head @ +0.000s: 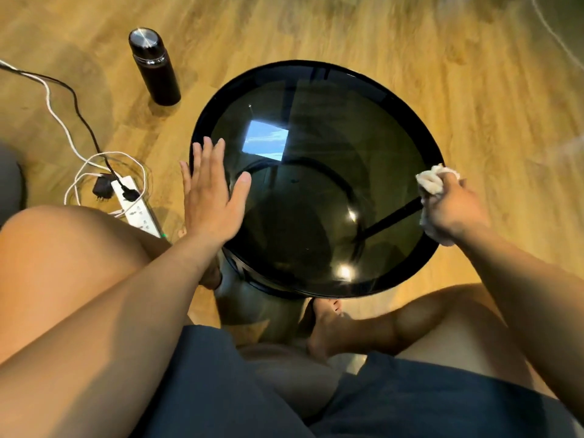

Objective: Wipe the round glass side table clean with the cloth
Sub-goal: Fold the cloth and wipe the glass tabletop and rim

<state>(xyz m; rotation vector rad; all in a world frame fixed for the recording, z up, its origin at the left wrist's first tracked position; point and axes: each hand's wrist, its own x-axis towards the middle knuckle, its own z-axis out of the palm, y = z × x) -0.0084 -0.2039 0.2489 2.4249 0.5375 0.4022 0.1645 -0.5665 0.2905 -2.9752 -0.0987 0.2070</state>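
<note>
The round side table [316, 90] has a dark smoked-glass top in a black rim and stands on the wooden floor in front of my knees. My right hand [455, 210] is at the table's right rim, closed around a crumpled whitish cloth [431, 183] that sticks out above and below my fist. My left hand [210, 191] lies flat with fingers spread over the left rim of the table, holding nothing. The glass reflects a bright window patch and two light spots.
A black flask with a steel lid [155, 66] stands on the floor to the far left of the table. A white power strip [136, 207] with plugs and looping cables lies beside my left knee. My bare feet rest under the table's near edge.
</note>
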